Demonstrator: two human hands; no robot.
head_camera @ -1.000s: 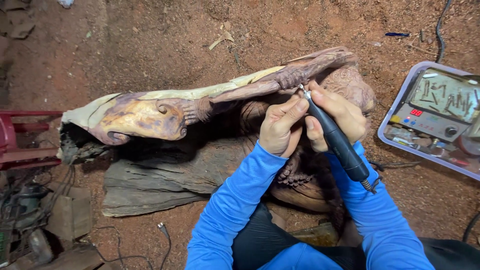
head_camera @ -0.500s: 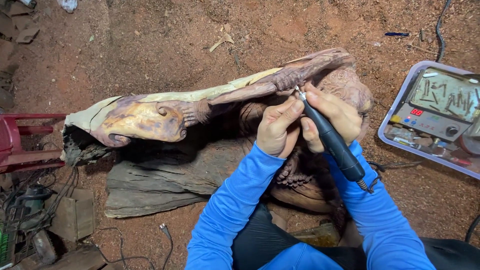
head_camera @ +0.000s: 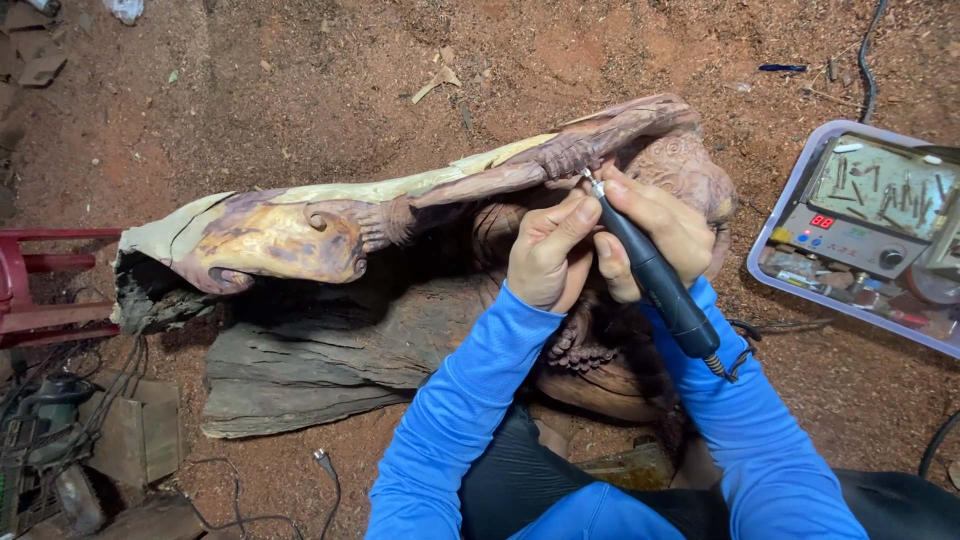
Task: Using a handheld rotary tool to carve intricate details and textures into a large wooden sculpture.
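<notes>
Reddish, sawdust-strewn dirt floor lies open above and left of one long brown-and-cream carved wooden sculpture, which rests on a grey weathered log slab. Both hands, in blue sleeves, meet at the carving's right end: the right hand is clenched around one slim black rotary carving handpiece, its tip touching the wood, while the left hand is curled with fingertips steadying the tool near its tip. One clear plastic tray of tools sits near the right edge; one red metal frame crowds the left.
</notes>
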